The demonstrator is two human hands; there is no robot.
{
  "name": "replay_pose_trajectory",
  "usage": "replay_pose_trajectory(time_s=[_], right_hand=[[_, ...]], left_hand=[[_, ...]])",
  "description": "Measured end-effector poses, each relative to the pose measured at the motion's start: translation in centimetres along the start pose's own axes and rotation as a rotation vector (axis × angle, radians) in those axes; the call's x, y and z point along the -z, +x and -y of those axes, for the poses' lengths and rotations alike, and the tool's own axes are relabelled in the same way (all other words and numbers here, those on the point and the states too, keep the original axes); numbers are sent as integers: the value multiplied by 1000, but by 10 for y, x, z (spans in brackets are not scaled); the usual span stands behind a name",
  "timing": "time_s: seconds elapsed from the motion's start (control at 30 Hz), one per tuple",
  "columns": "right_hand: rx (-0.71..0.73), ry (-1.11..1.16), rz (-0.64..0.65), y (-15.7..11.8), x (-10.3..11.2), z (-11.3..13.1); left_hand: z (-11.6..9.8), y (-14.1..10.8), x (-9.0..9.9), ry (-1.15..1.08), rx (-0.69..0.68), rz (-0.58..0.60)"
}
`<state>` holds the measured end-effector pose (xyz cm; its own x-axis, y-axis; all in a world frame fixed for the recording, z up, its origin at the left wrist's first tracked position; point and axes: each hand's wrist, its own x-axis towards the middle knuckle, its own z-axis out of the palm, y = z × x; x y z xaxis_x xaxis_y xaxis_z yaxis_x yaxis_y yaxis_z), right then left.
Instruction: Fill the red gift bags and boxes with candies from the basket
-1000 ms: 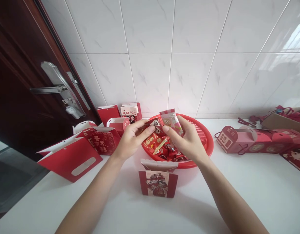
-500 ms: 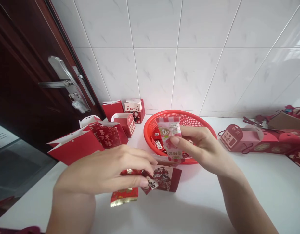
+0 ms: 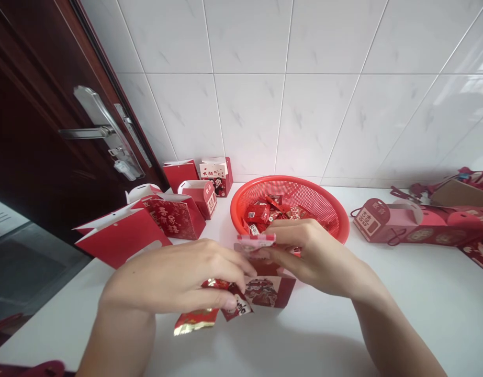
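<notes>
The right hand (image 3: 315, 256) pinches a pink-and-white sweet packet (image 3: 256, 240) between thumb and fingers, most of it hidden by the hand, just above a small red paper box (image 3: 270, 291) standing on the white counter (image 3: 386, 319). The left hand (image 3: 174, 283) is narrowly closed on small red wrapped sweets (image 3: 236, 306), and a gold-edged red packet (image 3: 196, 321) hangs below them, all beside the box. Behind the hands, a round red plastic basket (image 3: 327, 209) holds more red sweets (image 3: 260, 213). Red paper bags (image 3: 123, 235) stand to the left, and a pink-and-red carton (image 3: 386, 222) lies to the right.
</notes>
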<state>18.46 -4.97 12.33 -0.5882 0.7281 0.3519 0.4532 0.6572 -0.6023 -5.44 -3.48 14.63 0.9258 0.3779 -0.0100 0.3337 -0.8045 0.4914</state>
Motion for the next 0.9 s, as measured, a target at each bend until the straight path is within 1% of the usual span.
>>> replay_pose_trajectory(time_s=[0.1, 0.23, 0.3, 0.37, 0.53, 0.63, 0.8, 0.9], right_hand=[[47, -25, 76, -1, 3, -1], [9, -48, 140, 0, 4, -5], [-1, -17, 200, 0, 5, -6], [-14, -6, 261, 0, 6, -5], [-88, -199, 374, -1, 10, 1], [-118, -272, 436, 0, 9, 3], [-122, -397, 466, 1, 3, 5], [-129, -529, 442, 0, -2, 6]], left_hand=[[1, -1, 1, -49, 2, 64], [2, -1, 2, -67, 15, 99], [1, -2, 2, -78, 19, 112], [0, -4, 3, -96, -7, 125], [-1, -7, 4, -146, -64, 143], [-1, -5, 3, -175, -80, 154], [0, -7, 0, -159, -54, 102], [-1, -9, -1, -151, -62, 125]])
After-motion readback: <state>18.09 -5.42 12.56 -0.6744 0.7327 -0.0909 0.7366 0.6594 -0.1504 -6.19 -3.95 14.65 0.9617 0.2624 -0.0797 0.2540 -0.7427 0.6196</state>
